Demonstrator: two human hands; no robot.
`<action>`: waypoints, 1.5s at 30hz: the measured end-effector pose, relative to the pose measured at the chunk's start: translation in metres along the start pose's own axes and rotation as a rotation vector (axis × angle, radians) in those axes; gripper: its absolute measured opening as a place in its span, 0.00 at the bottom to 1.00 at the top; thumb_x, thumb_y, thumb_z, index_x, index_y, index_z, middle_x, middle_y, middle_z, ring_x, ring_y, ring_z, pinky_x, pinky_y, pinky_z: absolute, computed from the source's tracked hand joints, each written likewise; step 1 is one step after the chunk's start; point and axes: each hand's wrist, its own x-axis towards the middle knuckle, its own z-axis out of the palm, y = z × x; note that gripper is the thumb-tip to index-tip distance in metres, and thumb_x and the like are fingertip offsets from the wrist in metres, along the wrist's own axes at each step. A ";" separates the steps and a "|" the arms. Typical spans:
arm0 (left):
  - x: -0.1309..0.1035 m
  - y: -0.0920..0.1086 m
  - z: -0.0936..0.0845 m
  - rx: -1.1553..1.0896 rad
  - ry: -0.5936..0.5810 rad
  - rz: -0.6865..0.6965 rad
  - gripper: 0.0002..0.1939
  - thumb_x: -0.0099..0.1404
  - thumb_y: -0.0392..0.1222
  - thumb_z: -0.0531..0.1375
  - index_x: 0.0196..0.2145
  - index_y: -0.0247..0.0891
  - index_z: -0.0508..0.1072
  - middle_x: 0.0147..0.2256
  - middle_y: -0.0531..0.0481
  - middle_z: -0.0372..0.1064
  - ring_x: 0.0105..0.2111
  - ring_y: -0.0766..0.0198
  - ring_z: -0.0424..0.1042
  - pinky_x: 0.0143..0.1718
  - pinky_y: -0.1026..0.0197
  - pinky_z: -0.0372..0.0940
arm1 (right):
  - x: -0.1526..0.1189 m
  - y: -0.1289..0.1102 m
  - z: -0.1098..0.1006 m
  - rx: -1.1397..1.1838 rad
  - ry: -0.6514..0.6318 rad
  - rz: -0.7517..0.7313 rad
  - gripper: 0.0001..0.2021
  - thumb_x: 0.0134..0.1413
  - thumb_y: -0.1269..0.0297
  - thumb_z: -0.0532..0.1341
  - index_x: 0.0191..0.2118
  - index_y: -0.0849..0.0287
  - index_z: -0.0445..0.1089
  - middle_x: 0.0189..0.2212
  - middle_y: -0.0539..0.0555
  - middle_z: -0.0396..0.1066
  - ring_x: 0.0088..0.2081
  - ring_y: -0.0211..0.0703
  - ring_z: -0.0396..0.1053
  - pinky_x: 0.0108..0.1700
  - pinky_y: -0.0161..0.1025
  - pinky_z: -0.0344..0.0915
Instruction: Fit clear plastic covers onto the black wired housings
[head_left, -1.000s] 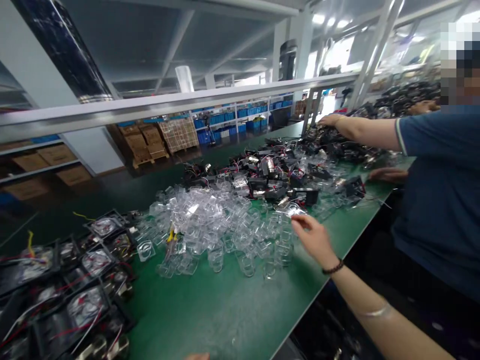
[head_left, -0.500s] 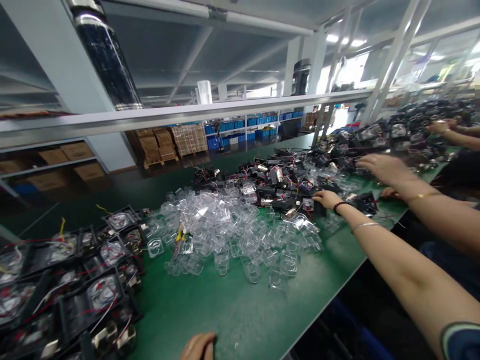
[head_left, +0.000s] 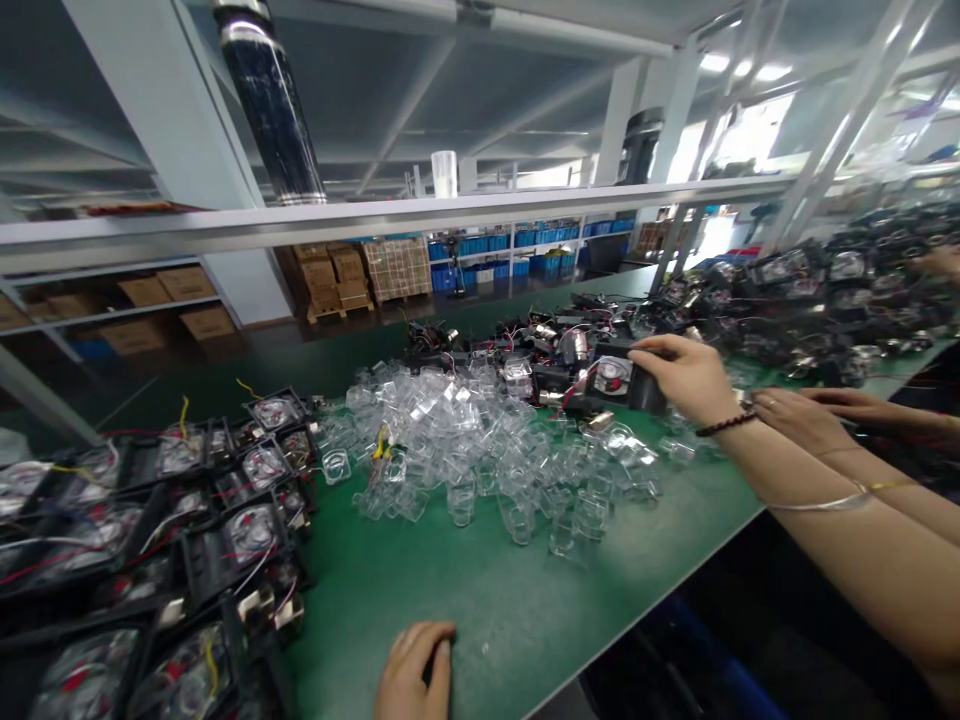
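1. Black unit (head_left: 615, 376) with a clear round window and a red centre: at 3 o'clock from the middle of the view, gripped at its right end.
2. Right hand (head_left: 686, 380), beaded bracelet at its wrist: fingers narrowed around the unit's black end, thumb side partly hidden.
3. Left hand (head_left: 415, 672): between 6 and 7 o'clock, over the near part of the green worktop (head_left: 480, 590). Its fingers curl, with a narrow gap to the thumb; I cannot tell whether they hold anything.
4. Clear plastic pieces (head_left: 457, 425) spread in a loose pile just at 6 o'clock from the middle, between both hands and farther off than the left.
5. Yellow-handled tool (head_left: 382, 443): at 8 o'clock, among those pieces.
6. Black-framed assemblies (head_left: 255, 530), with red, white and yellow wires, crowd together further out at 8 o'clock.
7. Another person's hand (head_left: 802, 420): past 3 o'clock, near the right wrist.
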 end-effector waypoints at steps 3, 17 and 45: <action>-0.003 0.026 0.005 -0.080 0.001 -0.117 0.10 0.61 0.42 0.55 0.36 0.41 0.76 0.34 0.46 0.75 0.34 0.60 0.74 0.37 0.60 0.71 | -0.056 -0.034 0.028 0.484 -0.278 0.396 0.06 0.41 0.72 0.65 0.30 0.58 0.72 0.23 0.48 0.73 0.23 0.38 0.69 0.26 0.36 0.68; -0.009 0.055 0.011 0.050 0.351 -0.262 0.30 0.65 0.46 0.50 0.60 0.33 0.46 0.59 0.31 0.47 0.60 0.48 0.48 0.54 0.44 0.54 | -0.305 -0.065 0.139 1.025 -0.652 1.081 0.13 0.42 0.58 0.66 0.34 0.57 0.67 0.29 0.51 0.76 0.31 0.43 0.74 0.34 0.40 0.72; 0.027 -0.009 -0.037 0.249 0.325 -0.200 0.20 0.65 0.45 0.49 0.52 0.33 0.58 0.50 0.36 0.60 0.52 0.51 0.59 0.52 0.44 0.56 | -0.314 -0.047 0.120 0.820 -0.564 0.418 0.14 0.55 0.57 0.56 0.46 0.55 0.63 0.27 0.50 0.69 0.37 0.44 0.70 0.46 0.45 0.64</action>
